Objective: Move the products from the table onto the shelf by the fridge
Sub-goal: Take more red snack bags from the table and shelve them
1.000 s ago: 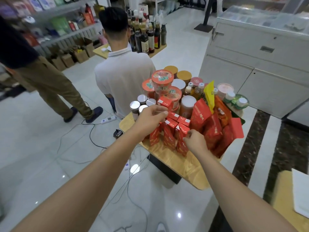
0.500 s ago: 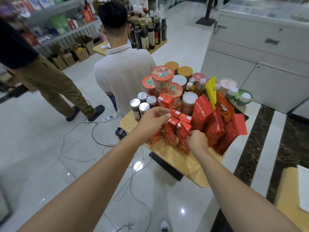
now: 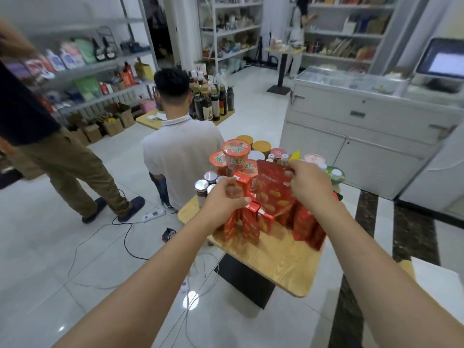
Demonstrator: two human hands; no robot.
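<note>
While the left hand curls its fingers round a small red carton, thumb pressed against the near side, the right hand pinches the top edge of a flat red pouch between thumb and fingertips. The carton is stiff card with sharp corners, raised just above a cluster of upright boxes of the same red that stand on the bench. The pouch is glossy film printed with orange shapes, held upright over the middle of the bench, its lower end lost behind the boxes.

The bench has a pale wood-grain top with rounded corners on a black block base. Farther back stand round noodle cups with printed lids, dark jars with brushed silver caps, and tubs with cork-coloured lids. More red bags slump at the right, smeared by blur and partly covered by the right forearm.

Printing on every pack is too blurred to read, and the small bottles behind the right hand are mostly hidden. A person in a white shirt faces away just beyond the bench, legs largely hidden. Another person in khaki trousers is cut off at the left edge. A white power strip and cables lie on the glossy floor tiles.
</note>
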